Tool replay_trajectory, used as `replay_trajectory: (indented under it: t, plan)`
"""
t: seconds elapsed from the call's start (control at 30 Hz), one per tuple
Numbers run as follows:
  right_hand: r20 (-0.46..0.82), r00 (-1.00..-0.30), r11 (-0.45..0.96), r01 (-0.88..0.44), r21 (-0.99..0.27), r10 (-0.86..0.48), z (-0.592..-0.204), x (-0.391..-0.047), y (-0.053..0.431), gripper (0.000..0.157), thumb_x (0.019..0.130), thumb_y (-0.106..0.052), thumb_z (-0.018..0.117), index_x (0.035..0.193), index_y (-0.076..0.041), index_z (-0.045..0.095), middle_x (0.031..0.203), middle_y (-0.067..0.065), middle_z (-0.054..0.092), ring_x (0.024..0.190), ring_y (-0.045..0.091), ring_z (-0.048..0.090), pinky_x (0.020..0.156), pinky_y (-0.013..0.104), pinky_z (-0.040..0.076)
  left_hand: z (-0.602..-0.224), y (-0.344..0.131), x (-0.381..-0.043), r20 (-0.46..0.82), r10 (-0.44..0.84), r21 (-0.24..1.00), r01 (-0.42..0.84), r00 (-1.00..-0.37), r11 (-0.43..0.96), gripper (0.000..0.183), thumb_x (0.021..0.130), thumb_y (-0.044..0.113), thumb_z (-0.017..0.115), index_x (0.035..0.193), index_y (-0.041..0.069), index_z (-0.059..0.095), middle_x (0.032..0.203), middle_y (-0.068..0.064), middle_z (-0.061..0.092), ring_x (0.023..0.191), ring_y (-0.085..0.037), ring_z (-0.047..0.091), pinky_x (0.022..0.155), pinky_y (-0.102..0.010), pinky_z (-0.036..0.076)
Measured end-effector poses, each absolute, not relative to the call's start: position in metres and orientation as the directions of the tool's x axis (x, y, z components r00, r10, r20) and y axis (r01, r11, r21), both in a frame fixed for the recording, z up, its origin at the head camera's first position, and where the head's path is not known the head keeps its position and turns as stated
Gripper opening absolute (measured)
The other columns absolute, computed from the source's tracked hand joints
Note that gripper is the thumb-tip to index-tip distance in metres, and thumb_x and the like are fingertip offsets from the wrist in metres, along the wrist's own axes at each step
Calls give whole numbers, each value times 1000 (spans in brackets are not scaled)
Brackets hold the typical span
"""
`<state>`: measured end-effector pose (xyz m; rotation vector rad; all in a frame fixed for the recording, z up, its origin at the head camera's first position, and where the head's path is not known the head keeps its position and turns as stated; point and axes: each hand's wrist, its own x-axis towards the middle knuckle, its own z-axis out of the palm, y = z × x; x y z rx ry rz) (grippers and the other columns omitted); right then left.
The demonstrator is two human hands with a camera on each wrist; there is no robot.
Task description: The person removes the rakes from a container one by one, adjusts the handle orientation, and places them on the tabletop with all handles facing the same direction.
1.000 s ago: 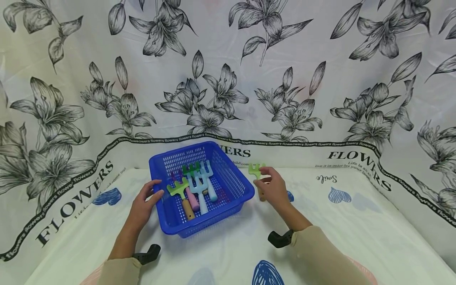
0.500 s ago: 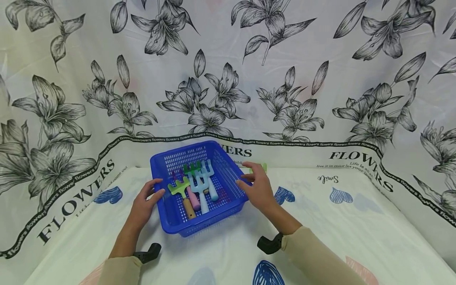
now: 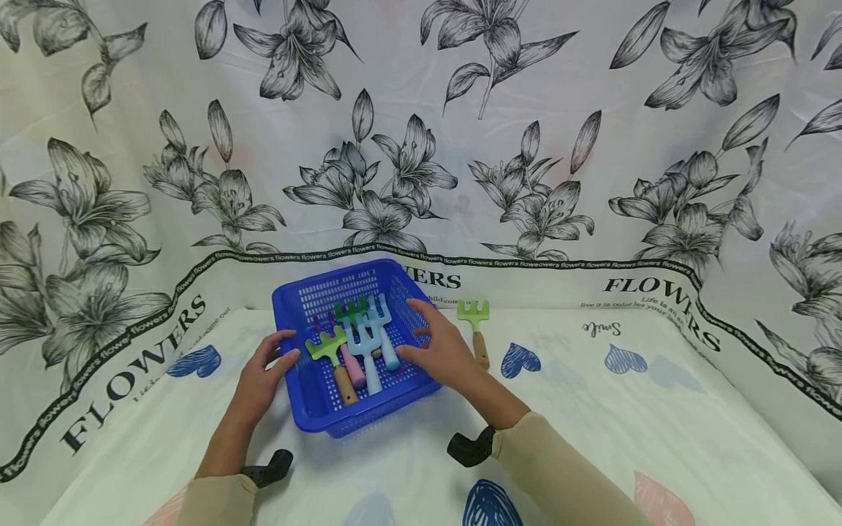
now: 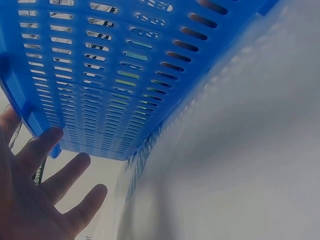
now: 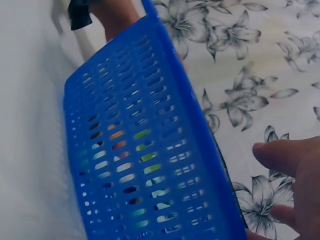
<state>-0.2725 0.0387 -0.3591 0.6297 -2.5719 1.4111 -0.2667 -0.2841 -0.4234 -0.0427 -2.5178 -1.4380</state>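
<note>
A blue plastic basket (image 3: 375,409) with slotted walls stands on the cloth, holding several small garden hand rakes. Among them are a light green rake with a wooden handle (image 3: 343,383), a light blue rake (image 3: 370,365) and a dark green rake (image 3: 351,313). My left hand (image 3: 259,372) touches the basket's left rim, thumb over it; the left wrist view shows its fingers spread loosely beside the wall. Over the right side hovers my right hand (image 3: 444,347), fingers parted, nothing between them. Another light green rake (image 3: 473,314) lies outside, to the basket's right, partly behind that hand.
White cloth with printed blue hearts (image 3: 521,360) covers the surface. Behind it hangs a flower-patterned curtain (image 3: 408,168). Black wrist cameras (image 3: 470,447) sit at both cuffs.
My right hand has let go of the light green rake, left it lying beside the basket, and moved left over the basket's right side. My left hand stays at the rim.
</note>
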Motion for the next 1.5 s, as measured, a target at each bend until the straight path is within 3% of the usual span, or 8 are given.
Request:
replay_trajectory:
  t: [0.3,0.67,1.1,1.5]
  plan:
    - [204,-911,392,-344,-853,-358,-356,-278,25,84,82,-24,80,151,-25,33,154,4,34,124,32,53,90,47,52,-423,-285,-265,230,-85,841,154,-969,518,63,98,51,49,148,16,35,157,-18,25,137,-48,29,102,-69,27]
    - [107,-877,373,-306,-876,-469,-359,-304,10,76,83,-26,78,148,-25,38,148,4,43,127,34,49,95,47,48,-424,-287,-265,240,-87,832,159,-967,532,63,97,53,48,148,18,34,157,-17,24,135,-49,31,100,-71,29]
    - [-132,-775,538,-295,-790,-618,-359,-311,2,70,88,-38,70,149,-26,39,134,5,57,127,26,50,103,52,40,-421,-284,-267,240,-84,840,163,-967,518,62,98,51,49,148,17,35,157,-16,25,136,-49,30,101,-70,28]
    - [-314,-689,621,-251,-743,-654,-359,-310,-3,72,88,-41,68,150,-21,36,138,6,54,132,27,44,108,54,31,-419,-284,-266,231,-76,850,163,-970,500,56,100,41,51,148,15,35,157,-19,25,136,-50,29,102,-70,26]
